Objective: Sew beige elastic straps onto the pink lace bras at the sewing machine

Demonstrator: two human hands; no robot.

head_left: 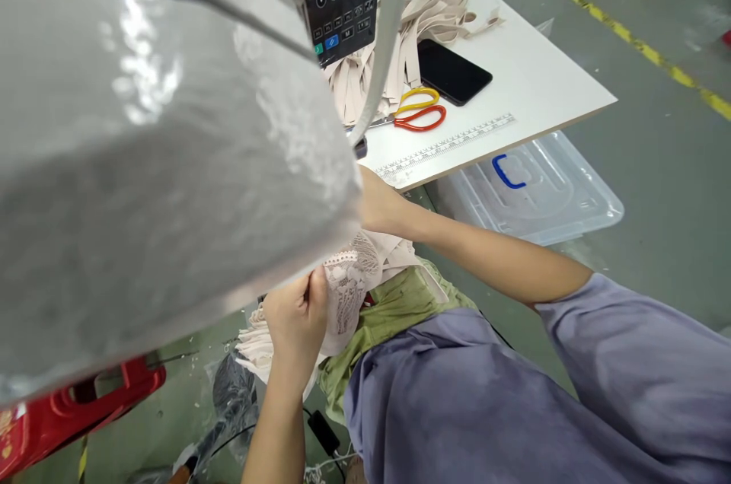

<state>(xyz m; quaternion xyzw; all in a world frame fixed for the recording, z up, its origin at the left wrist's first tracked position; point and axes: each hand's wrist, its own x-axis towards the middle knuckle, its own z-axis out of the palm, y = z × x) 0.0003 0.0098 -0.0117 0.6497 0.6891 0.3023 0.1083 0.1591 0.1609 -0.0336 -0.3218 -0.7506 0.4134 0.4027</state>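
Grey machine (pixel 188 187) blocks the view; scissors (pixel 421 119), phone (pixel 455 71) on tabletop (pixel 548 92).
Left fingers (pixel 317 292) grip the lace (pixel 346 297) by its edge; right hand's (pixel 381 202) hold, hidden, cannot be told.

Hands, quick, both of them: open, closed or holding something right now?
Left hand: closed, holding the edge of the lace.
Right hand: can't tell; its fingers are hidden behind the machine.

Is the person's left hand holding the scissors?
No, the left hand grips the lace fabric, while the scissors lie on the white tabletop.
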